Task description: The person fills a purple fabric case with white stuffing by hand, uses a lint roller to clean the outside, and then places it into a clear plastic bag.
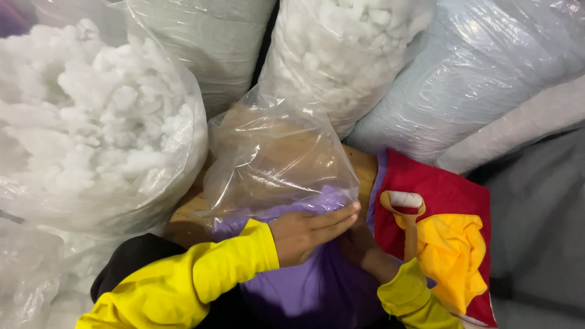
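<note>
A light brown wooden board surface (364, 166) shows at frame centre, visible only as narrow strips: one behind the clear plastic bag (277, 161) and one at lower left of that bag. The clear plastic bag rests on this surface, together with purple fabric (317, 277) at lower centre. A grey cloth-covered surface (539, 213) fills the right side of the frame. The red fabric piece with yellow patch (448, 234) lies at its left edge.
</note>
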